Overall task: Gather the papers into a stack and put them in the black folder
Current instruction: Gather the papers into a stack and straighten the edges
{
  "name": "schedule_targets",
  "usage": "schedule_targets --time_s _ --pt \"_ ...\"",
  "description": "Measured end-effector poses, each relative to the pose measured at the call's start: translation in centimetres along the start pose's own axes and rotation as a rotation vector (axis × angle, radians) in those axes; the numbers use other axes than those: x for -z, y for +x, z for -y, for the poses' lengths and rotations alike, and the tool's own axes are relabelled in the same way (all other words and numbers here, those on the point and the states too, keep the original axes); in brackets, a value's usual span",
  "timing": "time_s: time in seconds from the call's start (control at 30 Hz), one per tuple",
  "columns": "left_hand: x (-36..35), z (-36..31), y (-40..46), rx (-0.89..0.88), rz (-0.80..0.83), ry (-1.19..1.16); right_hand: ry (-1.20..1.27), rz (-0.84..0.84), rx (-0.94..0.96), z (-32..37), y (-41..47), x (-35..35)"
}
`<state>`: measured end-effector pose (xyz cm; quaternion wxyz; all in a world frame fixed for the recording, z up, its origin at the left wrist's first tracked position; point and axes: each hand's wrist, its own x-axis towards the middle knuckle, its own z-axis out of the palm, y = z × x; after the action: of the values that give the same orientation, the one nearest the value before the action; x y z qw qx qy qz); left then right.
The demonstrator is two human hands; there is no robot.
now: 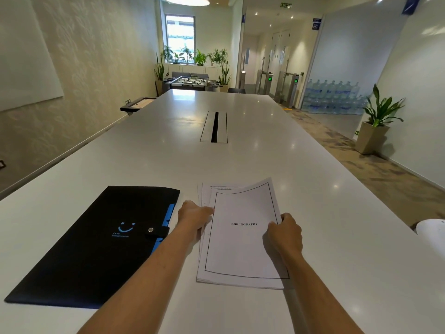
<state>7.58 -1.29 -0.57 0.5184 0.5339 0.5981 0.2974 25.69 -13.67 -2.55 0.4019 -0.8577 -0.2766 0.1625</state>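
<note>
Papers [240,242], top sheet headed "BIBLIOGRAPHY", are gripped at both edges by left hand [193,216] and right hand [285,233], fingers closed; lower sheets' text unreadable. Black folder [96,244] lies closed beside, small blue lettering illegible.

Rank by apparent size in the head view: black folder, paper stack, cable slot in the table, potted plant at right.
1. black folder
2. paper stack
3. potted plant and cable slot: look similar, and both sit farther away, so unranked.

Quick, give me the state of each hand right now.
Left hand: closed on the left edge of the papers.
Right hand: closed on the papers' right edge.
</note>
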Motion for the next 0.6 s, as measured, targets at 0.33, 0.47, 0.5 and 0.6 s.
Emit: schedule_targets --time_s 0.33,0.47,0.5,0.6 --pt "-0.4 -1.1 1.5 0.077 0.05 0.087 0.055 -0.032 -0.032 -0.6 -0.5 0.0" --pt "-1.0 -0.3 1.8 -0.047 0.065 0.101 0.125 -0.03 -0.044 -1.0 -0.2 0.2" --pt "-1.0 -0.1 1.7 -0.053 0.064 0.087 0.145 -0.026 -0.044 -1.1 -0.1 0.2" --pt "-1.1 0.1 1.6 -0.068 0.058 0.047 0.191 -0.033 -0.038 -1.2 0.0 0.2"
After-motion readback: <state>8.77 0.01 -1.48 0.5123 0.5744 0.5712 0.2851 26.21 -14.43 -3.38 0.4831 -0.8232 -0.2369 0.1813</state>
